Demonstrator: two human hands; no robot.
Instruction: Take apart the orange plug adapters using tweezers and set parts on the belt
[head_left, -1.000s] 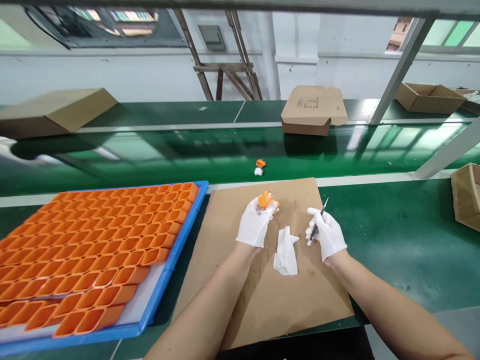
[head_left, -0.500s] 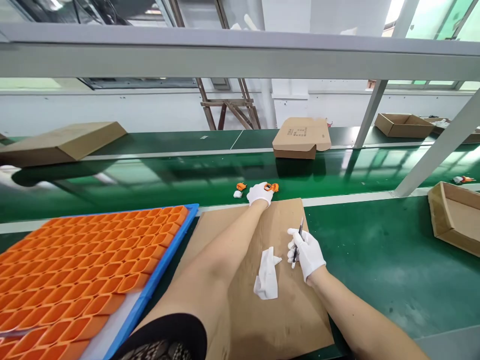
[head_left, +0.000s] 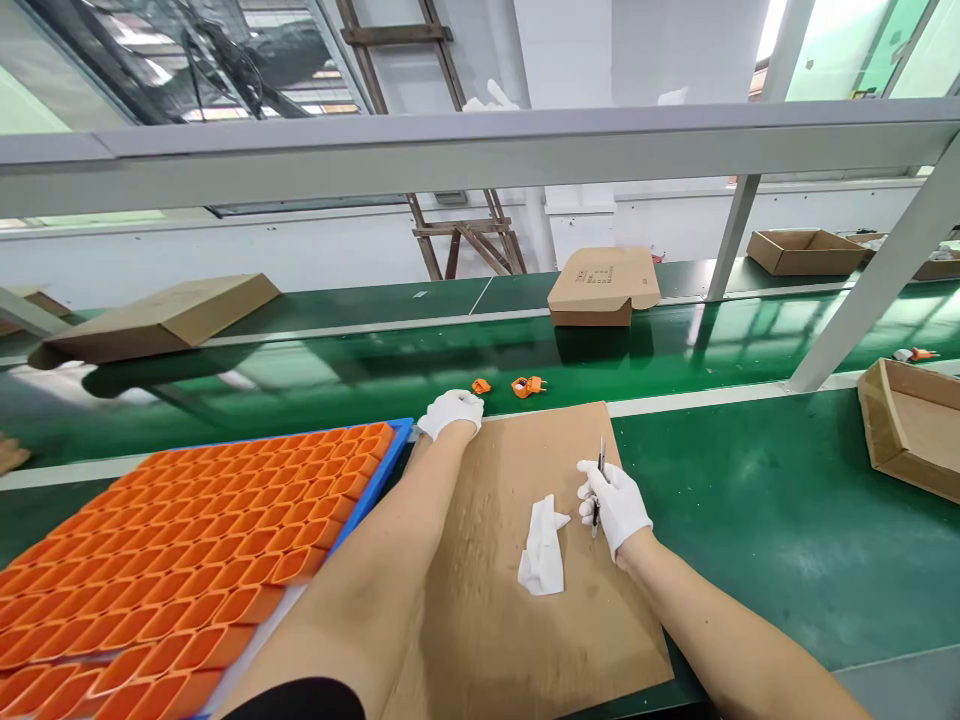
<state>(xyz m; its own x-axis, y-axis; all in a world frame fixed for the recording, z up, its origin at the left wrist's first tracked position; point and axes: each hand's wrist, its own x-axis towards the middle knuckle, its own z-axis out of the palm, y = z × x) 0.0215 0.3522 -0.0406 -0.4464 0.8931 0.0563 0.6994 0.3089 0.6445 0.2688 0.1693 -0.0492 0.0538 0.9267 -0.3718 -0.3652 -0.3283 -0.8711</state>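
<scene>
The foreground was filled by the green surface (head_left: 750, 520), and beyond it a glossy strip (head_left: 420, 365) was stretched right across. Over on the left, a blue tray (head_left: 402, 436) was packed row on row with orange cups (head_left: 187, 530). In the middle, a brown sheet (head_left: 487, 620) was laid out flat.

Now the left hand (head_left: 453, 410), gloved in white, was stretched out to the strip's near edge, just past the tray's far corner! Its fingers were curled under and hidden, so whether anything was gripped could not be told. The right hand (head_left: 613, 502) was held well back, over the sheet's right side, closed firmly around a slim tool (head_left: 601, 460) whose tip was pointed away from the body. Just left of that hand a white cloth (head_left: 542, 550) was spread, its length run away from the body.

And the key line: on the strip, a plug (head_left: 534, 384) was placed to the left hand's right, its long axis set left to right, prongs turned right. Between them, just beside the fingers, a small orange bit (head_left: 481, 386) was seen. Both were more nearly approached by the left hand; any contact could not be made out.
</scene>
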